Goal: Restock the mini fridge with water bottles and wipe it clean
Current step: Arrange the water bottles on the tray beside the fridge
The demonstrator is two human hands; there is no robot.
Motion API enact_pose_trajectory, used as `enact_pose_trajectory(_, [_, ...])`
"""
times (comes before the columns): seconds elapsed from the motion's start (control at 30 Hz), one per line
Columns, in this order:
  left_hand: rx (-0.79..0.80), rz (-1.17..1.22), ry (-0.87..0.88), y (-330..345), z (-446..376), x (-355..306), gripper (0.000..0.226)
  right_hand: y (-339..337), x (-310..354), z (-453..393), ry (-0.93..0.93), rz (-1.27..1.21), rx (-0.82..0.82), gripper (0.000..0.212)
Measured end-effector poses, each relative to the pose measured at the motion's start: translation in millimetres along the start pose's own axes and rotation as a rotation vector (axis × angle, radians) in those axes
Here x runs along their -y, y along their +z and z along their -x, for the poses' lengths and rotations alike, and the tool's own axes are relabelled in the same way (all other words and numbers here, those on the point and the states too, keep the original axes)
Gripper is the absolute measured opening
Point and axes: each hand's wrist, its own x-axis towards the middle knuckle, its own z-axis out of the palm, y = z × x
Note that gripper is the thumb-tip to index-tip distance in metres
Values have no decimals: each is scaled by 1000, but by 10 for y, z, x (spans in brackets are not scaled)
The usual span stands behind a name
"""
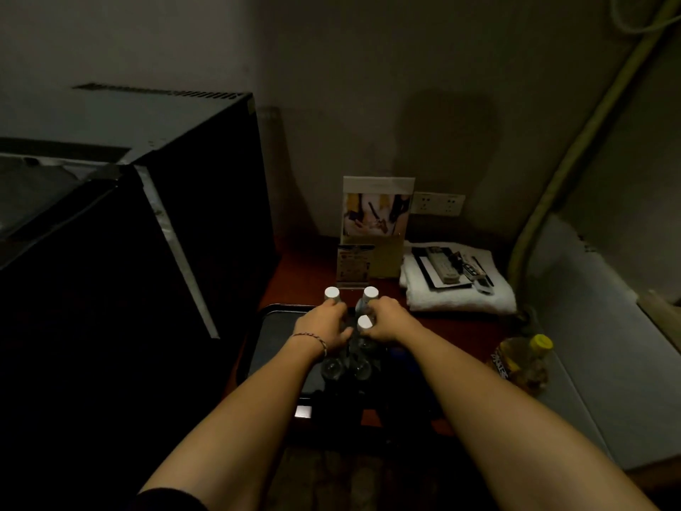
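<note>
Dim light falls on a reddish-brown wooden table (317, 278) set against a plain grey wall. On it lies a dark tray (272, 326) with rounded corners, and three clear plastic water bottles with white caps stand at its far end. The left hand (324, 328) curls round the left bottle (332, 293). The right hand (387, 322) wraps the far right bottle (369, 295) and touches the nearer bottle (365, 323). Two upturned glasses (346, 366) sit just under the wrists. A boxy black mini fridge (147, 234) with a smooth matt top stands to the left. Behind the tray are a folded white towel (464, 296) carrying remote controls (447, 267) and an upright leaflet stand (376, 212).
</note>
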Motion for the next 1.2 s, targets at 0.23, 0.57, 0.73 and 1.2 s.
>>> enact_pose_trajectory(0.23, [-33, 16, -42, -271, 145, -47, 37, -249, 153, 157, 22, 52, 39, 50])
enact_pose_trajectory(0.57, [-122, -6, 16, -986, 599, -165, 40, -682, 740, 818, 9, 99, -67, 46])
enact_pose_trajectory(0.73, [-173, -29, 44, -1262, 972, -253, 38, -776, 998, 1276, -1, 101, -142, 38])
enact_pose_trajectory(1.2, [-214, -100, -38, -1540, 2941, -313, 41, -386, 1663, 2940, -64, 93, -216, 35])
